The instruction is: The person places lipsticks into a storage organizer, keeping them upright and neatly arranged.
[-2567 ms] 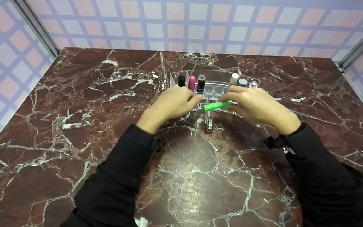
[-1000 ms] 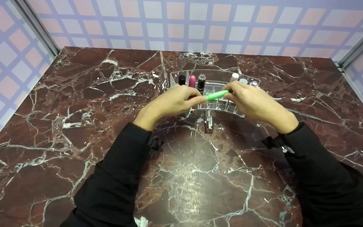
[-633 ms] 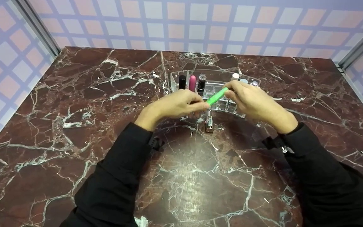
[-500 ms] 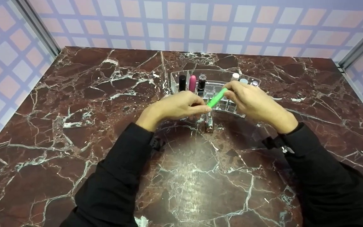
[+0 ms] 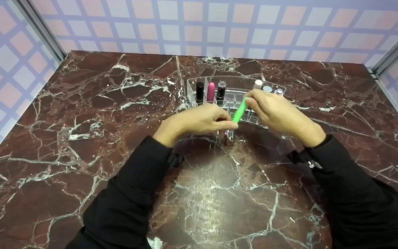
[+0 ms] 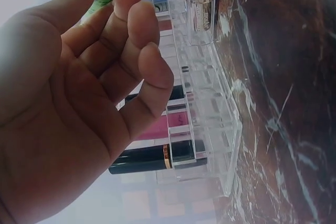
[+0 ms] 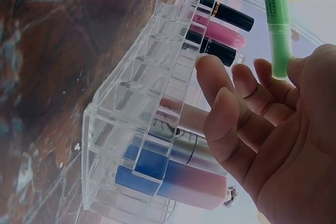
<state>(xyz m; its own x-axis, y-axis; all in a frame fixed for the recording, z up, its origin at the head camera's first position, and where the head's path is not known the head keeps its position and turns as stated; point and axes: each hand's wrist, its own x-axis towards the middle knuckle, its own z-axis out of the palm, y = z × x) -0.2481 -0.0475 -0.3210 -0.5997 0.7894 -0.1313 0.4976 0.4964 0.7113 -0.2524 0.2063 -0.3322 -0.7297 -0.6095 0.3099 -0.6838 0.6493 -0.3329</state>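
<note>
A slim green tube (image 5: 240, 111) with small dark print (image 7: 274, 3) is held aslant between both hands, above the front of a clear compartment organizer (image 5: 193, 81). My left hand (image 5: 202, 119) pinches its lower end between thumb and fingers; the round green end shows in the left wrist view. At the upper end, my right hand (image 5: 276, 112) pinches the translucent part with thumb and fingertips, its other fingers loosely bent. Under the left fingertips, a shiny metallic lipstick tube (image 5: 229, 139) stands in the organizer's front slot, partly hidden.
At the organizer's left stand a black lipstick (image 5: 199, 91), a pink tube (image 5: 211, 90) and a dark tube with a clear knobbed top (image 5: 221, 90). To the right are a white-capped tube (image 5: 258, 84) and a blue-and-pink tube (image 7: 191, 183). Patterned panels (image 5: 216, 31) border the marble-look table (image 5: 98, 193).
The left hand has come to hold the green tube's free end, then moved down and rightward. From nearly level, the tube has become steeper. The right hand has stayed almost in place lately.
</note>
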